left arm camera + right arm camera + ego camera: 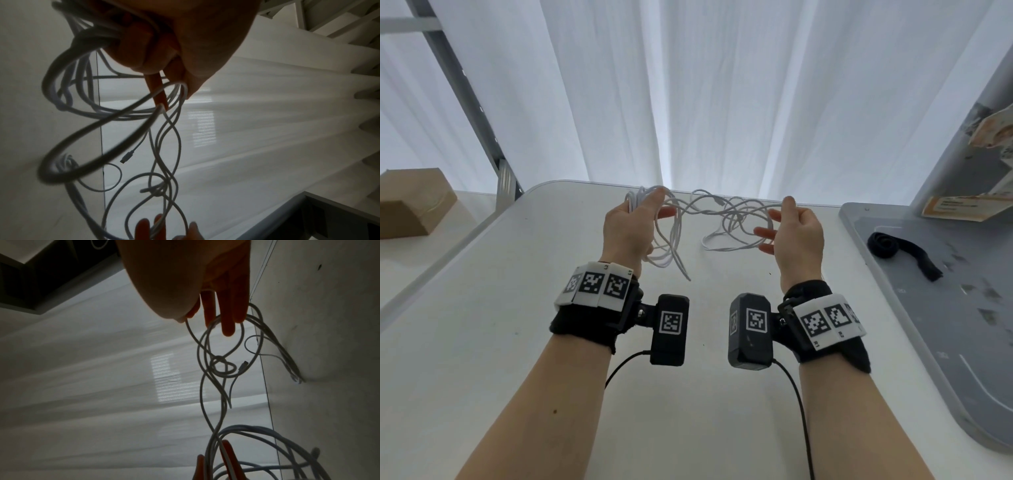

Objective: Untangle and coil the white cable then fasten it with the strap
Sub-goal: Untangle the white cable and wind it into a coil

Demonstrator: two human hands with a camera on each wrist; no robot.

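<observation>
Both hands hold the tangled white cable (pixel 700 219) above the white worktop (pixel 517 342) at frame centre. Left hand (pixel 628 228) has its grip curled round several gathered loops. Right hand (pixel 796 236) pinches a strand between thumb and forefinger, other fingers spread. Black strap (pixel 900 251) lies on the grey tray (pixel 945 325), right edge.

Cable (pixel 709 219) between hands above table (pixel 482 342); strap (pixel 900 250) right.

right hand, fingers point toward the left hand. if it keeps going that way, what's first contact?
Most likely the tangled white cable strung between the hands; the right hand already pinches one strand. Past the tangle comes the left hand. Depth is hard to judge here.
</observation>
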